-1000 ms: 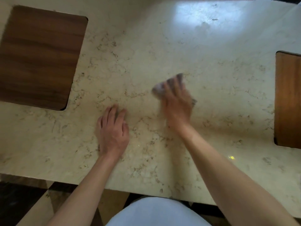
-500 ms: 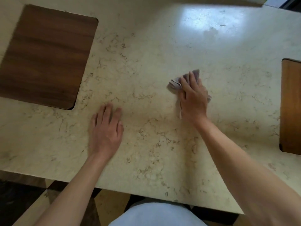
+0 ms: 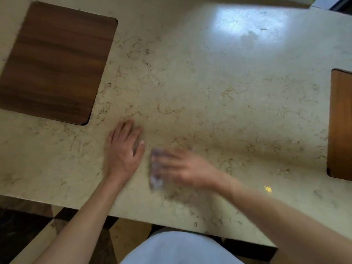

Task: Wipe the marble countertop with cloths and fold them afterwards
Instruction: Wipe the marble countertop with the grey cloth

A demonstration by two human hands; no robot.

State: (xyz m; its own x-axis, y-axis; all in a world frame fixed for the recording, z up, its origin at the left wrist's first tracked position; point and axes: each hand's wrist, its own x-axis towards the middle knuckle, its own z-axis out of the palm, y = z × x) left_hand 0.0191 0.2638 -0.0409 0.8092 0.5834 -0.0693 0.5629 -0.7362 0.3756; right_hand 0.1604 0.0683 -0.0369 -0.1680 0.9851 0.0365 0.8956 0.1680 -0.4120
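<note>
The fingers [image 3: 163,159] of the right hand [image 3: 182,168] are seen spread apart and pressed down on one small greyish cloth [image 3: 156,168], which is pinned flat against the marble table [image 3: 219,92]; hand and cloth are blurred, so the exact grip cannot be told. The cloth is shown near the table's front edge, about midway along it, with part of it showing past the fingertips on the left. Just beside it, not touching, the left hand [image 3: 123,149] is laid palm down on the bare marble, its fingers [image 3: 127,128] held loosely together and flat, nothing clamped under them.

Two hands, two bare forearms and one cloth are counted. Two brown wooden panels are seen in the beige, veined surface: one large dark panel [image 3: 55,61] toward the far left corner, and one lighter panel [image 3: 341,124] cut off by the right edge. A bright patch of reflected light [image 3: 247,25] is seen toward the far right corner. Below the front edge, a pale garment [image 3: 179,248] and dark flooring [image 3: 19,231] are visible.
</note>
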